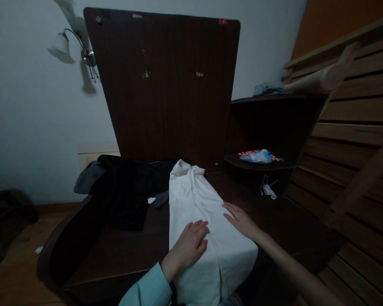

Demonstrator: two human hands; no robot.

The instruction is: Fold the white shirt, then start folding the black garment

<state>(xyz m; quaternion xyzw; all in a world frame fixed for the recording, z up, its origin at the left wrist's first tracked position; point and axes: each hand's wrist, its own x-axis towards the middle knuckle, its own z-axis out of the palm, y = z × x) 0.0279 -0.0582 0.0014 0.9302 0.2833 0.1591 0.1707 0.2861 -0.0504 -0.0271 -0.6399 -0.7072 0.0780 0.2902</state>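
A white garment (198,199), perhaps a shirt folded lengthwise, lies over the dark wooden desk (124,255) and hangs down past its front edge. My left hand (191,244) rests on the middle of the cloth, fingers stretched forward and lying flat. At the garment's right edge, my right hand (239,221) also lies flat with its fingers extended. Neither hand grips the fabric. The lower end of the garment runs out of the bottom of the view.
Black clothing (124,191) is heaped on the desk to the left. A tall dark panel (169,93) rises behind. On the right are corner shelves with a plastic bag (258,157), and wooden slats (354,148) lean beside them. A wall lamp (62,46) hangs upper left.
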